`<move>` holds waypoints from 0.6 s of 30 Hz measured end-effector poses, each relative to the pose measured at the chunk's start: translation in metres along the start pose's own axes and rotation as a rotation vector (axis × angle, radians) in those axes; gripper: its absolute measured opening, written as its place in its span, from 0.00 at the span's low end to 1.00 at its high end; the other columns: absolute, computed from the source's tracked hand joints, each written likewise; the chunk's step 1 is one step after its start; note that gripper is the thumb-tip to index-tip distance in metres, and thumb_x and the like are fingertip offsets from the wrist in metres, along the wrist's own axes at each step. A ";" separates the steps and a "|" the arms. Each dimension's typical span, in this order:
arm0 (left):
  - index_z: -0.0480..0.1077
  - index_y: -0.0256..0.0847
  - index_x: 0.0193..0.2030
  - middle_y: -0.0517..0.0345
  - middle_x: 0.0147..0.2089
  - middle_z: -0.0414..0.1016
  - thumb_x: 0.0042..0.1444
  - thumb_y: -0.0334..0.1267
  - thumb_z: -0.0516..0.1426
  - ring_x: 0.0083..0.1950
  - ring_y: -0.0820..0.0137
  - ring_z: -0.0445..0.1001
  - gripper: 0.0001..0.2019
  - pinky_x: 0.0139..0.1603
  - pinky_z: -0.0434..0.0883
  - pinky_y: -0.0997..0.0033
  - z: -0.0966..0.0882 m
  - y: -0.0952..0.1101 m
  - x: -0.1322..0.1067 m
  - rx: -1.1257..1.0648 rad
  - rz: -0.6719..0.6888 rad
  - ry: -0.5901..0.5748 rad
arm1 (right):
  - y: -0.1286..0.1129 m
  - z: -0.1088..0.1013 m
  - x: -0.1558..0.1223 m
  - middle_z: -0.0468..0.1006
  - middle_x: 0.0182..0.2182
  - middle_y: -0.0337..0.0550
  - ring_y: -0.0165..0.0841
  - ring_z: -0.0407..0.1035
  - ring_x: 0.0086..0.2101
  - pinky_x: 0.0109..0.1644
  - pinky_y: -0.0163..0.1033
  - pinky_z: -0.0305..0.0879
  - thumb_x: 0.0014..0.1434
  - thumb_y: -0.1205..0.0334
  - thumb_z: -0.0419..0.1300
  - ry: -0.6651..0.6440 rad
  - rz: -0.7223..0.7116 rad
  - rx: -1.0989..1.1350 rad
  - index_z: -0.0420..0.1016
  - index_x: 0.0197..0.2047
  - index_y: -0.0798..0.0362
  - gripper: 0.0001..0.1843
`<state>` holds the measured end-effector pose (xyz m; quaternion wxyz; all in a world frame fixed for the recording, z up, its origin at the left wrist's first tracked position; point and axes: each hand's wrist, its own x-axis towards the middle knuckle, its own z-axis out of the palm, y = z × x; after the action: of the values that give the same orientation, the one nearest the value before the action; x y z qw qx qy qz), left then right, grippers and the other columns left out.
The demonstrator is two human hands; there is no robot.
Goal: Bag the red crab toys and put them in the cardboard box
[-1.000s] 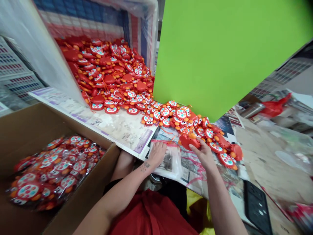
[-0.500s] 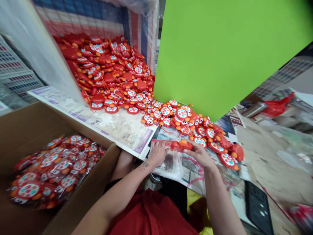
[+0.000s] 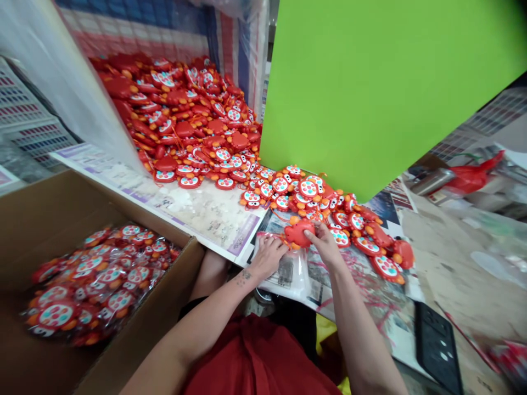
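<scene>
My right hand pinches a red crab-like plastic toy by its right edge, thumb on top. The toy's plain red back faces up and orange knobs show at its rim. My left hand is closed at the pink-edged top of a clear plastic bag on the table, its fingertips close to the toy's lower left side. What lies under those fingers is hidden. Just beyond my hands is a heap of the same toys, many showing white faces with coloured dots.
A large pile of toys fills a lined bin at the back left. On the left, a cardboard box holds toys in clear bags. A green panel stands behind the heap. A black phone lies at right.
My right hand has turned the toy from edge-on to back-up and shifted it slightly left and up. My left hand stays at the bag's top edge.
</scene>
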<state>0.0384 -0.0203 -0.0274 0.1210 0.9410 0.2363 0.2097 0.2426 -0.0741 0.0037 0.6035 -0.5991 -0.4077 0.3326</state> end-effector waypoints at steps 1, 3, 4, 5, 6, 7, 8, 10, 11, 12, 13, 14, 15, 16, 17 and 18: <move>0.70 0.46 0.52 0.52 0.48 0.72 0.63 0.28 0.50 0.53 0.61 0.65 0.16 0.59 0.57 0.53 -0.001 0.000 0.000 -0.005 0.000 -0.008 | 0.001 0.002 0.004 0.80 0.41 0.44 0.38 0.74 0.40 0.49 0.47 0.71 0.49 0.45 0.68 -0.019 -0.003 -0.016 0.70 0.48 0.49 0.27; 0.69 0.48 0.54 0.52 0.49 0.72 0.63 0.28 0.50 0.54 0.61 0.65 0.17 0.60 0.57 0.53 -0.001 0.000 0.000 -0.014 0.000 -0.005 | 0.000 0.005 0.011 0.80 0.42 0.45 0.38 0.74 0.41 0.50 0.47 0.70 0.51 0.44 0.66 -0.077 -0.010 -0.075 0.73 0.48 0.50 0.26; 0.69 0.47 0.55 0.52 0.49 0.72 0.64 0.29 0.50 0.54 0.62 0.65 0.16 0.60 0.57 0.54 -0.001 0.000 0.000 -0.018 -0.002 0.008 | -0.001 0.008 0.013 0.80 0.42 0.45 0.38 0.74 0.41 0.50 0.47 0.70 0.52 0.43 0.65 -0.119 -0.011 -0.120 0.74 0.47 0.51 0.25; 0.69 0.46 0.54 0.53 0.48 0.73 0.65 0.31 0.49 0.53 0.62 0.65 0.15 0.60 0.57 0.54 -0.001 0.000 0.000 -0.021 -0.006 0.028 | -0.002 0.012 0.016 0.81 0.41 0.45 0.38 0.74 0.41 0.50 0.47 0.70 0.54 0.43 0.63 -0.163 -0.012 -0.170 0.76 0.46 0.51 0.24; 0.70 0.45 0.52 0.53 0.46 0.73 0.66 0.32 0.49 0.52 0.63 0.65 0.13 0.60 0.57 0.55 -0.001 0.000 0.000 -0.023 -0.012 0.050 | -0.003 0.017 0.017 0.81 0.40 0.44 0.39 0.74 0.40 0.49 0.46 0.70 0.55 0.42 0.62 -0.204 -0.014 -0.220 0.78 0.44 0.51 0.23; 0.71 0.43 0.49 0.53 0.45 0.73 0.67 0.34 0.48 0.51 0.63 0.66 0.12 0.60 0.57 0.55 0.000 -0.001 -0.001 -0.022 -0.021 0.071 | -0.004 0.023 0.018 0.81 0.38 0.43 0.38 0.74 0.39 0.47 0.45 0.70 0.56 0.41 0.60 -0.247 -0.017 -0.266 0.79 0.42 0.52 0.22; 0.72 0.42 0.46 0.53 0.43 0.73 0.67 0.36 0.49 0.50 0.63 0.66 0.11 0.60 0.57 0.55 0.001 -0.001 -0.001 -0.019 -0.037 0.090 | -0.004 0.030 0.019 0.81 0.34 0.42 0.38 0.73 0.36 0.45 0.44 0.70 0.58 0.40 0.58 -0.296 -0.019 -0.300 0.80 0.38 0.52 0.23; 0.72 0.41 0.42 0.53 0.42 0.73 0.66 0.37 0.50 0.49 0.62 0.66 0.10 0.58 0.59 0.55 0.002 -0.002 -0.002 -0.012 -0.081 0.129 | -0.004 0.046 0.021 0.79 0.27 0.40 0.36 0.71 0.31 0.40 0.42 0.69 0.59 0.38 0.54 -0.406 -0.033 -0.351 0.78 0.31 0.52 0.26; 0.72 0.41 0.42 0.52 0.43 0.73 0.66 0.37 0.51 0.50 0.61 0.66 0.09 0.58 0.60 0.55 0.003 -0.002 -0.002 -0.015 -0.100 0.151 | -0.003 0.052 0.021 0.77 0.25 0.40 0.35 0.70 0.30 0.39 0.42 0.69 0.59 0.37 0.53 -0.452 -0.058 -0.387 0.77 0.27 0.52 0.28; 0.72 0.41 0.42 0.52 0.45 0.73 0.65 0.36 0.52 0.51 0.61 0.66 0.07 0.58 0.60 0.55 0.003 -0.001 -0.002 -0.026 -0.113 0.172 | -0.003 0.056 0.021 0.76 0.23 0.39 0.35 0.69 0.29 0.39 0.41 0.68 0.60 0.36 0.52 -0.457 -0.093 -0.443 0.75 0.24 0.51 0.29; 0.72 0.41 0.42 0.51 0.48 0.73 0.64 0.35 0.53 0.53 0.61 0.66 0.06 0.58 0.61 0.55 0.003 -0.001 -0.001 -0.044 -0.120 0.191 | -0.003 0.057 0.020 0.75 0.23 0.40 0.35 0.69 0.30 0.40 0.41 0.68 0.60 0.36 0.51 -0.412 -0.135 -0.512 0.74 0.23 0.51 0.29; 0.71 0.41 0.42 0.51 0.51 0.72 0.63 0.34 0.54 0.56 0.61 0.65 0.05 0.59 0.61 0.55 0.002 -0.001 -0.001 -0.069 -0.122 0.205 | -0.004 0.054 0.019 0.74 0.23 0.41 0.36 0.69 0.31 0.42 0.42 0.67 0.61 0.37 0.49 -0.323 -0.174 -0.583 0.73 0.23 0.51 0.29; 0.71 0.41 0.41 0.51 0.54 0.71 0.63 0.32 0.55 0.58 0.61 0.64 0.04 0.61 0.61 0.54 0.001 -0.001 0.000 -0.098 -0.123 0.212 | -0.005 0.049 0.016 0.74 0.24 0.43 0.37 0.69 0.32 0.42 0.43 0.66 0.63 0.38 0.48 -0.207 -0.196 -0.651 0.73 0.24 0.51 0.29; 0.71 0.40 0.41 0.50 0.57 0.70 0.62 0.31 0.55 0.61 0.61 0.63 0.03 0.62 0.61 0.54 -0.001 -0.001 0.002 -0.129 -0.127 0.208 | -0.005 0.042 0.011 0.75 0.24 0.44 0.38 0.69 0.32 0.42 0.44 0.66 0.64 0.39 0.46 -0.090 -0.190 -0.710 0.74 0.27 0.51 0.28; 0.70 0.40 0.40 0.50 0.59 0.69 0.61 0.30 0.56 0.63 0.61 0.62 0.03 0.62 0.61 0.53 -0.002 -0.001 0.003 -0.162 -0.133 0.195 | -0.005 0.034 0.006 0.75 0.25 0.46 0.39 0.69 0.32 0.41 0.44 0.65 0.64 0.41 0.46 0.002 -0.161 -0.755 0.74 0.29 0.51 0.28; 0.70 0.40 0.40 0.49 0.61 0.67 0.61 0.30 0.56 0.64 0.61 0.62 0.03 0.63 0.61 0.53 -0.005 -0.001 0.005 -0.198 -0.140 0.178 | -0.003 0.027 -0.001 0.75 0.25 0.46 0.40 0.70 0.31 0.39 0.44 0.64 0.65 0.42 0.46 0.057 -0.122 -0.785 0.75 0.32 0.51 0.26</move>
<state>0.0398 -0.0162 -0.0222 0.2063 0.8834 0.2891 0.3058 0.2180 -0.0634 0.0057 0.3584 -0.7679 -0.5217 0.0986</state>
